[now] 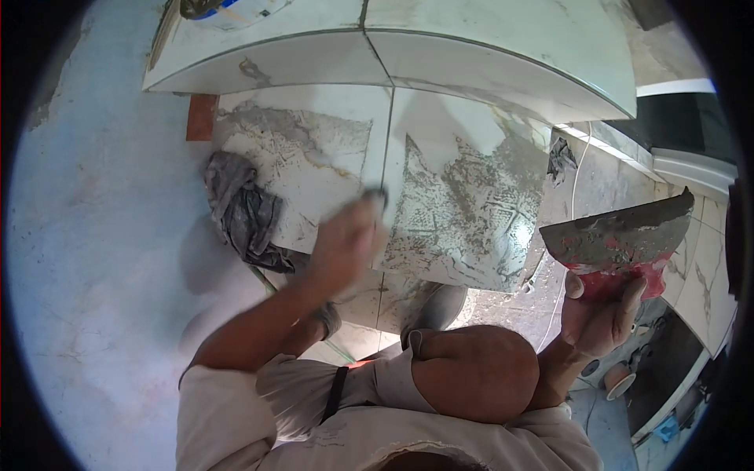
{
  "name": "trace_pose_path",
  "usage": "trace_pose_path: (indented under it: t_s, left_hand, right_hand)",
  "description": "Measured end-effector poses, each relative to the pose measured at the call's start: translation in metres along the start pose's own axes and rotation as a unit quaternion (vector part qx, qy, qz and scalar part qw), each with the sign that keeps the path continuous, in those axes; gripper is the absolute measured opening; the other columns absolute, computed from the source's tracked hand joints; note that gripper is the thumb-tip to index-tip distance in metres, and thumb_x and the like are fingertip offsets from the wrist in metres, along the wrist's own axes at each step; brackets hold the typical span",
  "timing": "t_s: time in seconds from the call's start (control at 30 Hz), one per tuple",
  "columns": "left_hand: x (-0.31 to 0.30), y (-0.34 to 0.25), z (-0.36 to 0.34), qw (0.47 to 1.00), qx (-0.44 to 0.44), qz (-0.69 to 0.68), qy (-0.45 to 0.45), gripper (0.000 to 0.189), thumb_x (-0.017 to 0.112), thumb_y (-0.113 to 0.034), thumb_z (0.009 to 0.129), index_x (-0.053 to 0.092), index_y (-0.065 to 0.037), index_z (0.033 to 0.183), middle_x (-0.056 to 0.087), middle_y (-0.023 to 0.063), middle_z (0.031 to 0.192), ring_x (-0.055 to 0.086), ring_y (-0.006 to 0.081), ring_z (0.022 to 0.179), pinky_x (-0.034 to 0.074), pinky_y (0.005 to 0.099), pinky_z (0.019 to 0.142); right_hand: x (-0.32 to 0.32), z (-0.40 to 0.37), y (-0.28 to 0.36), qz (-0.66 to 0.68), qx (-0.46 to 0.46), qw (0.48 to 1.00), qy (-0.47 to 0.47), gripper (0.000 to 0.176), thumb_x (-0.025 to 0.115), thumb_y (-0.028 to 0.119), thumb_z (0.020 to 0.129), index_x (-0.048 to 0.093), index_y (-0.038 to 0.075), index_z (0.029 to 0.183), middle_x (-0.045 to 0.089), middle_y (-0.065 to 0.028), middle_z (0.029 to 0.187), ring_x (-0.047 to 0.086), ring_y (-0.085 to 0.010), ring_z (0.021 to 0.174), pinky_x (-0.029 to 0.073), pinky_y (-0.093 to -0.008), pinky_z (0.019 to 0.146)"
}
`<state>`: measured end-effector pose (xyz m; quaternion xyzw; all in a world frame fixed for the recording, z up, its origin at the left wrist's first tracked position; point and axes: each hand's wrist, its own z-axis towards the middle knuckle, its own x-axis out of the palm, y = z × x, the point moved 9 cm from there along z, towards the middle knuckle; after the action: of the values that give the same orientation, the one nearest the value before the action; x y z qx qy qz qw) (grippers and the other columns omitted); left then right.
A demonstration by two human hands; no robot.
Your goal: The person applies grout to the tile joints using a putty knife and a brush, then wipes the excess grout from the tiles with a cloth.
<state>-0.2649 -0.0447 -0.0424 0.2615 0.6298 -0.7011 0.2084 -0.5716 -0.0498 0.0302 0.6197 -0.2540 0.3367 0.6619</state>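
Note:
My left hand (345, 243) is over the joint between two white marbled tiles, blurred by motion. Its fingers are closed around a small dark thing (378, 196) that I cannot make out. On the right, my right hand (601, 318) grips a red spreader (620, 286) from below, its broad curved face coated in grey grout (620, 231). Grey smears cover much of the left tile (314, 149) and the right tile (471, 204) in front of me. A dark joint runs between them and continues up the raised tiled step (487, 67).
A crumpled grey plastic bag (239, 204) lies at the left tile's edge. A bucket (232, 12) stands on the upper step. Another dark scrap (561, 159) and a white cable (580, 169) lie to the right. A pale blue wall (102, 235) borders the left side.

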Motion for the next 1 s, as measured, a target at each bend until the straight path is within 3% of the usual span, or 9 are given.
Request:
trace_pose_path:
  t_s: [0.13,0.2,0.3,0.37,0.47,0.7,0.77,0.87,1.0]
  left_hand:
    - [0.009,0.020,-0.099,0.933,-0.210,0.028,0.290,0.010,0.064,-0.003,0.079,0.055,-0.001,0.076,0.052,0.0147,0.067,0.056,0.0317,0.062,0.047,0.0405,0.062]
    - [-0.024,0.007,-0.066,0.951,-0.226,0.053,0.206,0.011,0.063,-0.004,0.081,0.054,-0.001,0.075,0.050,0.0138,0.067,0.056,0.0311,0.063,0.046,0.0416,0.060]
    - [-0.040,-0.020,0.026,0.985,0.035,0.162,0.053,0.015,0.062,-0.004,0.084,0.054,0.001,0.071,0.051,0.0132,0.069,0.056,0.0300,0.063,0.045,0.0379,0.057]
    - [-0.038,-0.011,0.075,0.996,-0.046,0.005,-0.070,0.018,0.062,-0.004,0.084,0.054,0.002,0.070,0.053,0.0133,0.072,0.056,0.0292,0.063,0.045,0.0351,0.057]
    - [-0.020,-0.004,0.101,0.980,0.133,0.004,-0.147,0.014,0.063,-0.003,0.083,0.054,0.002,0.074,0.058,0.0151,0.078,0.060,0.0300,0.067,0.047,0.0357,0.058]
    - [0.008,0.013,0.030,0.971,-0.112,0.054,0.204,0.009,0.062,-0.010,0.086,0.058,-0.001,0.083,0.058,0.0146,0.066,0.060,0.0225,0.063,0.046,0.0321,0.061]
    - [-0.022,0.025,0.042,0.976,-0.202,0.041,0.073,0.014,0.064,-0.013,0.084,0.058,-0.001,0.083,0.059,0.0142,0.066,0.060,0.0263,0.063,0.046,0.0352,0.062]
    - [-0.041,0.015,0.097,0.985,-0.113,0.005,-0.133,0.014,0.065,-0.013,0.083,0.058,-0.001,0.081,0.062,0.0133,0.069,0.061,0.0285,0.065,0.047,0.0380,0.065]
    - [-0.006,0.020,0.118,0.984,-0.019,0.062,-0.165,0.015,0.065,-0.013,0.083,0.058,0.000,0.078,0.061,0.0114,0.068,0.061,0.0284,0.066,0.047,0.0403,0.066]
  right_hand:
    - [-0.003,0.008,-0.010,0.004,0.007,1.000,-0.004,0.044,0.038,0.030,0.104,0.038,0.011,0.144,0.044,-0.0115,0.145,0.047,-0.0297,0.126,0.053,-0.0439,0.075]
    - [-0.002,0.012,-0.016,0.010,0.009,1.000,-0.002,0.045,0.039,0.030,0.104,0.037,0.011,0.145,0.043,-0.0117,0.145,0.048,-0.0301,0.126,0.054,-0.0437,0.074]
    - [0.002,0.011,-0.018,0.015,0.008,1.000,0.003,0.046,0.040,0.031,0.104,0.036,0.010,0.145,0.043,-0.0120,0.145,0.048,-0.0310,0.126,0.054,-0.0437,0.073]
    - [0.005,0.013,-0.018,0.013,0.002,1.000,0.006,0.047,0.040,0.031,0.103,0.036,0.010,0.145,0.043,-0.0122,0.146,0.048,-0.0316,0.125,0.054,-0.0440,0.073]
    - [0.007,0.012,-0.021,-0.012,0.010,1.000,0.002,0.047,0.039,0.032,0.104,0.035,0.011,0.146,0.042,-0.0122,0.146,0.049,-0.0321,0.124,0.053,-0.0438,0.072]
    - [0.011,0.020,-0.021,-0.025,0.011,0.999,0.032,0.045,0.037,0.032,0.104,0.036,0.013,0.145,0.044,-0.0117,0.145,0.051,-0.0300,0.120,0.050,-0.0411,0.070]
    - [0.009,0.016,-0.020,-0.031,0.014,0.999,0.019,0.045,0.037,0.032,0.104,0.036,0.013,0.145,0.044,-0.0117,0.145,0.052,-0.0296,0.119,0.050,-0.0408,0.070]
    - [0.013,0.014,-0.015,-0.028,-0.002,0.999,0.036,0.046,0.037,0.031,0.104,0.034,0.012,0.146,0.044,-0.0119,0.144,0.052,-0.0297,0.119,0.050,-0.0411,0.071]
    - [0.009,-0.001,-0.002,-0.034,-0.016,0.999,0.012,0.046,0.037,0.032,0.104,0.035,0.012,0.146,0.045,-0.0119,0.144,0.052,-0.0293,0.119,0.050,-0.0399,0.071]
